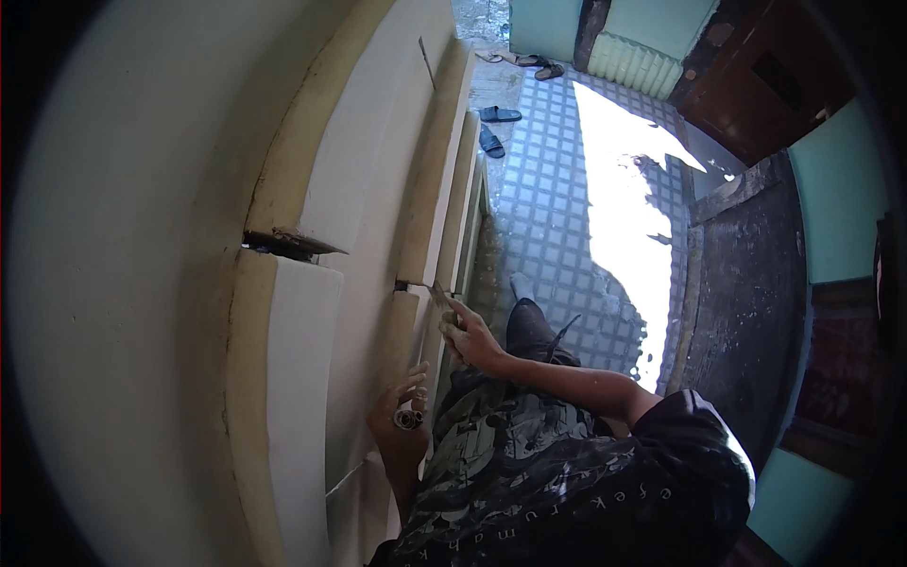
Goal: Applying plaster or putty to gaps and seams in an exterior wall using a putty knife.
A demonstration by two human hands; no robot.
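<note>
My right hand (470, 335), whitened with dust at the fingers, grips a thin blade tool (438, 296) whose tip touches the gap in a cream-edged white ledge (432, 236) on the left. Just below, my left hand (397, 416) is beside the lower section of that ledge (404, 331), its fingers curled around a small object (409, 418) with dark round ends that I cannot identify. An upper white ledge (300, 378) has a similar dark break (283, 244).
A pale wall (123, 283) rises at far left. My legs stand on a patterned tile floor (543, 170), partly in bright sunlight. Sandals (501, 114) lie by the ledges' far end. A dark worn panel (727, 312), turquoise wall (836, 198) and brown door (746, 71) are at right.
</note>
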